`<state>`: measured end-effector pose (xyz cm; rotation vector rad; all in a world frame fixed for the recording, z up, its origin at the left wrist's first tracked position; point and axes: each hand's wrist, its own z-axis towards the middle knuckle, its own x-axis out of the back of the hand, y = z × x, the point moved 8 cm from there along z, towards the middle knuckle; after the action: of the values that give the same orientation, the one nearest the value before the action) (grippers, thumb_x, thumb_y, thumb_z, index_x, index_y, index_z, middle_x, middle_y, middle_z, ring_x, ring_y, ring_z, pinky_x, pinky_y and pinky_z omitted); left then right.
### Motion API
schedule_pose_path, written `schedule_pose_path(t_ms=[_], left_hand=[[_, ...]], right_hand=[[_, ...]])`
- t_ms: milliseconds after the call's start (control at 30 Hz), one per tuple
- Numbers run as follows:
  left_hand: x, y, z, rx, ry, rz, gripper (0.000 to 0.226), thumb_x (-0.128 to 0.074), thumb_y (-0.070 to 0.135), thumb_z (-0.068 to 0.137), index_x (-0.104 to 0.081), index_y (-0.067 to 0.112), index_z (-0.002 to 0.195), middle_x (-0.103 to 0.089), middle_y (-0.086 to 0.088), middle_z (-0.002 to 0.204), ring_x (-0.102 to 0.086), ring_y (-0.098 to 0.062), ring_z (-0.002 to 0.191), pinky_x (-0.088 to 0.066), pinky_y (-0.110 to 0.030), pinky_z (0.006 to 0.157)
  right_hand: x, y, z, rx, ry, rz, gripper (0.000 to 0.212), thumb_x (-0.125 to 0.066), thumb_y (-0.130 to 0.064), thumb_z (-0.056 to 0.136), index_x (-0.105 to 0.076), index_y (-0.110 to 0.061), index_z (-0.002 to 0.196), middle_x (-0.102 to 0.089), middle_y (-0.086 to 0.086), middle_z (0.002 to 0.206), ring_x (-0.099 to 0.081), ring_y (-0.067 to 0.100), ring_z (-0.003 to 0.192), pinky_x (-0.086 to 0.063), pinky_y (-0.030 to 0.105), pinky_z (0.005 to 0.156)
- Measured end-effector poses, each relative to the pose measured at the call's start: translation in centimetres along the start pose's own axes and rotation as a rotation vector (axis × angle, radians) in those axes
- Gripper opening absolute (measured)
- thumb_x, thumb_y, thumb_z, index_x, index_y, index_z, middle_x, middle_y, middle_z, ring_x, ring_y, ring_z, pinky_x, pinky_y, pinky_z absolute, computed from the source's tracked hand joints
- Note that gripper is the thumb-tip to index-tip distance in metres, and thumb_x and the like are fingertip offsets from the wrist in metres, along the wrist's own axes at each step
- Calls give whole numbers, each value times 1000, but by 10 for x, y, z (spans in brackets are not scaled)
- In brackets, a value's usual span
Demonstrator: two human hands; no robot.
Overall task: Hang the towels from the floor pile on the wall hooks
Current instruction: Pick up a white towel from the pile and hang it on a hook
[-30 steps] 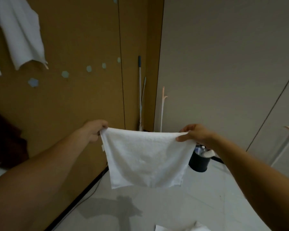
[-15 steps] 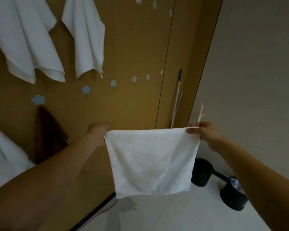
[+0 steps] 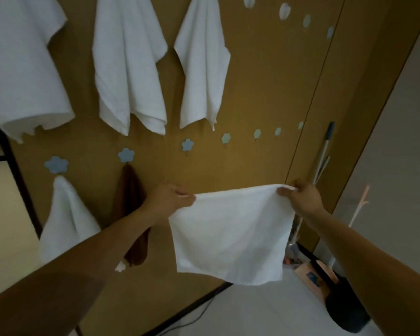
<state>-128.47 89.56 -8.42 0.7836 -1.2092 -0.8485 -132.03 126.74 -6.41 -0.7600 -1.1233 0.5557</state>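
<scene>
Now left hand [image 3: 170, 198] and right hand [image 3: 301, 196] pinch a soft white square towel [image 3: 230, 236] — taut; flower-shaped hooks [image 3: 187, 145] above.

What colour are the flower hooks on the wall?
Light blue flower hooks, clearest in the head view.

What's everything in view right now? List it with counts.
held towel: 1, white, stretched between both hands
hung towels: 4, white, on the wall, three up top, one lower left
brown cloth: 1, on a lower hook
free hooks: several, pale blue flowers, lower row right of the cloth, more top right
mop handles: 2, in the corner
bin: 1, black, floor at right
left hand: pinches the towel's left corner
right hand: pinches its right corner
</scene>
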Motion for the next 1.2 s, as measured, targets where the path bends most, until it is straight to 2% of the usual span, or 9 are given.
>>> schedule_pose_path(t_ms=[133,267,367,433,600,733,867,1000,1200], left_hand=[[16,-12,13,-11,98,306,56,-72,38,81,-33,18,46,-37,4,50,-41,-10,51,-32,-16,48],[23,1,23,-117,297,264,48,-62,14,90,-31,17,53,-37,8,73,-40,-5,59,-34,-4,53],[17,20,44,-123,343,145,46,-59,5,89,-30,20,56,-40,15,53,-42,0,48,-32,-6,45],[12,35,64,-93,367,16,42,-57,5,87,-32,21,58,-37,15,45,-37,0,40,-29,-9,38],[-11,112,120,-226,523,94,29,-49,7,89,-45,35,85,-53,18,88,-54,4,80,-40,-7,68],[-30,164,171,-211,468,229,14,-47,51,86,-51,39,92,-60,20,94,-56,1,85,-38,-14,68],[-45,217,211,-260,318,340,46,-67,68,68,-63,28,90,-63,17,90,-59,1,81,-39,-11,61],[-39,272,247,-373,364,354,40,-59,51,87,-67,12,80,-67,0,78,-62,-11,69,-43,-16,56],[-9,347,298,-519,548,379,22,-51,36,95,-63,17,92,-62,3,85,-59,-15,81,-38,-23,64]], right_hand=[[-36,-28,30,166,15,-90,21,-67,-32,86,-61,-12,93,-62,12,104,-59,30,94,-49,37,79],[-64,-56,58,361,72,-159,16,-69,-27,86,-60,-14,89,-40,9,144,-41,28,127,-34,32,100],[-73,-69,92,361,-20,56,13,-65,-21,85,-59,-13,93,-63,3,108,-57,22,94,-44,28,76],[-68,-77,117,337,-59,238,12,-63,-17,84,-52,-12,87,-57,0,85,-53,17,75,-41,27,60],[-60,-111,162,431,-352,557,11,-54,-18,90,-58,-17,101,-56,-2,102,-52,12,93,-39,12,73],[-43,-142,198,640,-554,324,36,-83,-43,67,-69,-31,99,-62,-16,89,-57,1,85,-42,12,73],[-9,-169,253,663,-410,463,23,-79,-31,77,-72,-9,82,-71,5,80,-61,7,70,-46,17,59],[20,-207,293,772,-218,447,24,-68,-32,88,-63,-9,84,-62,-3,79,-53,4,65,-43,20,59],[52,-268,336,831,29,567,19,-62,-31,92,-59,-12,87,-57,-5,78,-49,6,66,-39,18,57]])
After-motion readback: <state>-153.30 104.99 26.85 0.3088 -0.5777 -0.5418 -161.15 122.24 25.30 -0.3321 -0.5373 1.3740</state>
